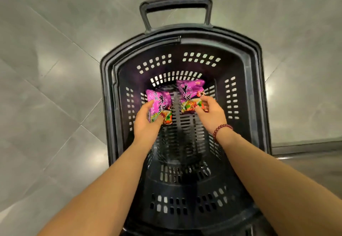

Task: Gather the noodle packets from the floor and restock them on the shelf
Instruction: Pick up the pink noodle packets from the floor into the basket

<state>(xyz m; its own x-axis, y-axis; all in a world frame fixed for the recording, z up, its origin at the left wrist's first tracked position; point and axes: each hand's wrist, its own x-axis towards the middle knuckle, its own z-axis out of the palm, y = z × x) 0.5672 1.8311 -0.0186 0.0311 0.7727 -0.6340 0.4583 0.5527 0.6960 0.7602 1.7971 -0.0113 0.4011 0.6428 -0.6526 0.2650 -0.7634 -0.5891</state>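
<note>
Deep inside basket (109, 106) | left grip (146, 119) curled round left packet (160, 102) | right grip (211, 113) pinching near edge of right packet (188, 91) | light, crinkly, slick, probably crushable: hold by the edges

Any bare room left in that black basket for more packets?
Yes. The slatted bottom of the black plastic basket is bare on the near side. A narrow strip also lies between the left purple noodle packet, held by the left hand, and the right purple noodle packet, pinched by the right hand. That far end is crowded.
</note>
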